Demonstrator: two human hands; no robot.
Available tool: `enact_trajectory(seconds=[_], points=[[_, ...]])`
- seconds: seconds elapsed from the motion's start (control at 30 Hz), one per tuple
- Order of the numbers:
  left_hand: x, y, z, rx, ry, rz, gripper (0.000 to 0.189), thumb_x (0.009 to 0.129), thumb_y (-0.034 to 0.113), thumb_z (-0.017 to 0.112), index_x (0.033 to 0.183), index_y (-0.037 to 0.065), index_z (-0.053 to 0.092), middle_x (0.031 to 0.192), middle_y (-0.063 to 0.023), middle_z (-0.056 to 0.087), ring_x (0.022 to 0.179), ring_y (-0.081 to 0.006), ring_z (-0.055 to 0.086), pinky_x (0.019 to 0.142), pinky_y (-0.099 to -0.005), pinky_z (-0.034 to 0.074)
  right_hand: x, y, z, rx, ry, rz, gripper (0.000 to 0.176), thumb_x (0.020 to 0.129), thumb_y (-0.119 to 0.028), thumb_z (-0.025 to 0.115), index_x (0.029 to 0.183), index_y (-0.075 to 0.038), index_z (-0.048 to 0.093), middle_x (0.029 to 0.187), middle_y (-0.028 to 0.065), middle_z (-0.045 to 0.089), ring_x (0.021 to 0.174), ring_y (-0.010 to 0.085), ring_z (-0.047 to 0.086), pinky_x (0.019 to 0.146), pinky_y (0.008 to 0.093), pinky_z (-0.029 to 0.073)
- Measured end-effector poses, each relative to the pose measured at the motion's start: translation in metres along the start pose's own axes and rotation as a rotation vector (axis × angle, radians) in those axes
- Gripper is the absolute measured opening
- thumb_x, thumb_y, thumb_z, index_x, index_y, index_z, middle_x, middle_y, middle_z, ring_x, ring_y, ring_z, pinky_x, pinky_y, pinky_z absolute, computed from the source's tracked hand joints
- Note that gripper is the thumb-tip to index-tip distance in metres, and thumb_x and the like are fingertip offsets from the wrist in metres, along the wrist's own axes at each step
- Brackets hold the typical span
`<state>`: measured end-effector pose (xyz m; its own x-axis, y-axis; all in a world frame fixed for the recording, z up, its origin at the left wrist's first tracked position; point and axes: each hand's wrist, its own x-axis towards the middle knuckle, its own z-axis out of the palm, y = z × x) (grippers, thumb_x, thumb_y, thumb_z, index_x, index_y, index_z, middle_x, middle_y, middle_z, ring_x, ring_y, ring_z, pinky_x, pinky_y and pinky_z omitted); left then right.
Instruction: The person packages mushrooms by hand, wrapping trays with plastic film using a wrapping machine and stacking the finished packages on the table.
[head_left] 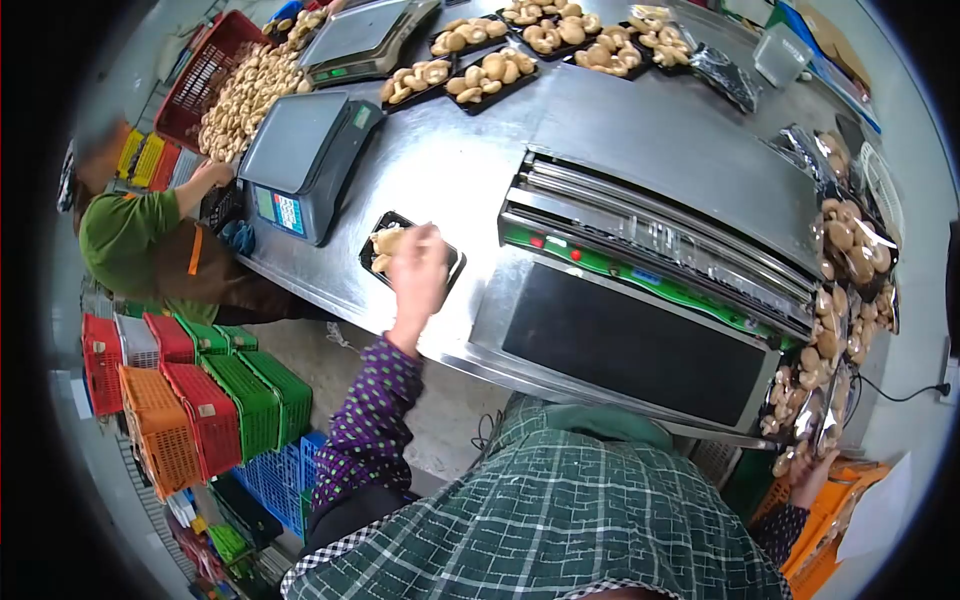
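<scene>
Left hand (420, 268) over tray (456, 268), right hand (812, 482) by mushrooms (826, 342)

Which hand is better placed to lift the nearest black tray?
Likely the left hand: it is right over the nearest black tray. The right hand is far off, by the wrapped mushrooms.

- Black tray (400, 217): small, shallow, lying flat and turned askew near the front edge of the steel table (440, 165).
- Pale mushrooms (383, 243): in the tray's left part; the remainder is hidden.
- Film-wrapped mushroom packs (815, 372): glossy, brown-capped, crowded at the right.
</scene>
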<state>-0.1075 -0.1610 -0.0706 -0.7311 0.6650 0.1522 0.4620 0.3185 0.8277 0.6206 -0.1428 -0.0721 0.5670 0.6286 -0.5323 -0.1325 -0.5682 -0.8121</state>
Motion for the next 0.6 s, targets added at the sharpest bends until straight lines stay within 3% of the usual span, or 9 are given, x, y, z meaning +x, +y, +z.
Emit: enact_trajectory(seconds=[0.03,0.13,0.23,0.27,0.33,0.4,0.43,0.47,0.6], points=[[0.025,-0.05,-0.018,-0.109,0.013,-0.047,0.03,0.085,0.022,0.057,0.105,0.0,0.061,0.089,-0.0158,0.065,0.087,-0.0228,0.063,0.077,-0.0318,0.048,-0.031,-0.019,0.009,-0.272,0.093,0.086,0.041,0.094,-0.042,0.045,0.068,-0.01,0.052,0.056,0.001,0.05,0.04,0.0089,0.045,0.035,0.0218,0.035],[0.069,-0.126,-0.06,0.415,0.057,-0.098,0.041,0.086,0.032,0.051,0.109,-0.001,0.06,0.101,-0.021,0.063,0.094,-0.0341,0.061,0.084,-0.0378,0.046,-0.122,-0.045,0.152,-0.285,-0.253,-0.354,0.045,0.094,-0.039,0.046,0.057,-0.013,0.043,0.042,-0.0039,0.035,0.031,0.0073,0.033,0.03,0.0218,0.023],[0.101,-0.178,-0.062,0.395,0.034,-0.161,0.037,0.083,0.025,0.05,0.105,-0.002,0.062,0.103,-0.0226,0.063,0.1,-0.0353,0.059,0.089,-0.0377,0.043,-0.229,-0.05,0.308,-0.481,-0.908,-0.204,0.019,0.091,-0.017,0.053,0.095,0.0,0.061,0.07,0.0033,0.06,0.053,0.0085,0.054,0.046,0.02,0.042],[0.109,-0.186,-0.065,0.381,-0.061,-0.171,0.035,0.08,0.02,0.049,0.102,-0.003,0.063,0.101,-0.023,0.063,0.1,-0.0352,0.059,0.089,-0.0367,0.043,-0.26,-0.038,0.353,-0.342,-1.2,-0.193,0.022,0.092,-0.01,0.048,0.107,0.003,0.057,0.086,0.0116,0.064,0.068,0.0148,0.063,0.057,0.0238,0.05],[0.116,-0.189,-0.074,0.353,-0.121,-0.165,0.034,0.073,0.01,0.046,0.096,-0.005,0.065,0.098,-0.0237,0.064,0.099,-0.0347,0.059,0.089,-0.0347,0.044,-0.307,0.01,0.432,-0.289,-1.553,-0.138,0.036,0.093,-0.01,0.047,0.126,0.002,0.042,0.116,0.0163,0.056,0.1,0.0196,0.059,0.078,0.0283,0.051],[0.125,-0.21,-0.082,0.228,-0.271,-0.204,0.034,0.071,0.008,0.05,0.098,-0.008,0.064,0.097,-0.0224,0.065,0.094,-0.0301,0.062,0.085,-0.0315,0.046,-0.357,0.047,0.497,-0.458,-1.507,-0.285,0.053,0.092,-0.032,0.051,0.13,0.003,0.038,0.124,0.0197,0.049,0.105,0.0239,0.055,0.087,0.0347,0.046],[0.128,-0.218,-0.085,0.167,-0.33,-0.248,0.035,0.07,0.007,0.052,0.099,-0.009,0.064,0.096,-0.0218,0.065,0.093,-0.0283,0.062,0.084,-0.0302,0.046,-0.358,0.096,0.534,-0.482,-1.368,-0.388,0.059,0.087,-0.039,0.053,0.125,0.005,0.042,0.116,0.0271,0.051,0.11,0.0343,0.051,0.094,0.0409,0.04],[0.128,-0.224,-0.087,0.148,-0.294,-0.296,0.037,0.066,0.008,0.062,0.101,-0.006,0.064,0.09,-0.0147,0.065,0.068,-0.0181,0.059,0.062,-0.0262,0.047,-0.365,0.11,0.554,-0.597,-1.235,-0.513,0.063,0.083,-0.042,0.056,0.125,0.003,0.042,0.121,0.0286,0.045,0.117,0.0392,0.042,0.099,0.0433,0.035],[0.101,-0.169,-0.105,-0.061,-0.406,-0.51,0.035,0.07,0.009,0.061,0.1,-0.007,0.063,0.077,-0.0094,0.061,0.063,-0.0159,0.057,0.06,-0.0267,0.046,-0.366,0.158,0.593,-0.731,-0.855,-0.509,0.062,0.083,-0.043,0.055,0.124,0.003,0.043,0.121,0.0276,0.043,0.12,0.041,0.038,0.101,0.0442,0.032]])
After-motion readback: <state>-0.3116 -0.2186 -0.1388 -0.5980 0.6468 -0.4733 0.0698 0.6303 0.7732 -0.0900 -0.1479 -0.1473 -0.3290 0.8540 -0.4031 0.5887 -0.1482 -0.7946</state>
